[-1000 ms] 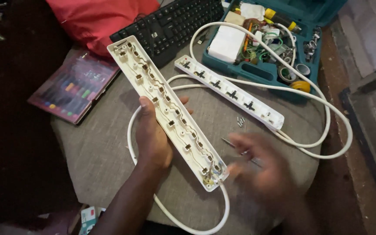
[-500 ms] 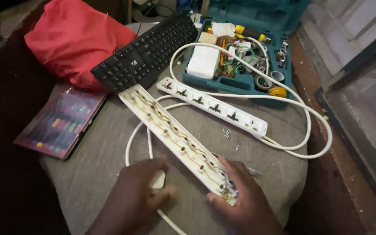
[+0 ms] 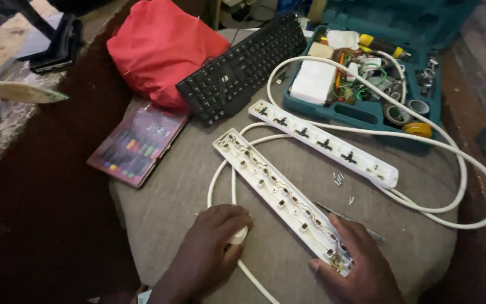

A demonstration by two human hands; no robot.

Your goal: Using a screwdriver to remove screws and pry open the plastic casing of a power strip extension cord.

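Hands low in view: left hand [image 3: 212,239] curls over the white cable [image 3: 220,174] and a pale round part, pressing them to the grey cloth [image 3: 170,197]. Right hand [image 3: 358,262] clasps the near end of the opened power strip base [image 3: 279,197], which lies diagonally. Just beyond, loose screws [image 3: 340,180] beside the strip cover [image 3: 322,141]. Further out, black keyboard [image 3: 243,65], teal toolbox [image 3: 367,84], red bag [image 3: 161,48].
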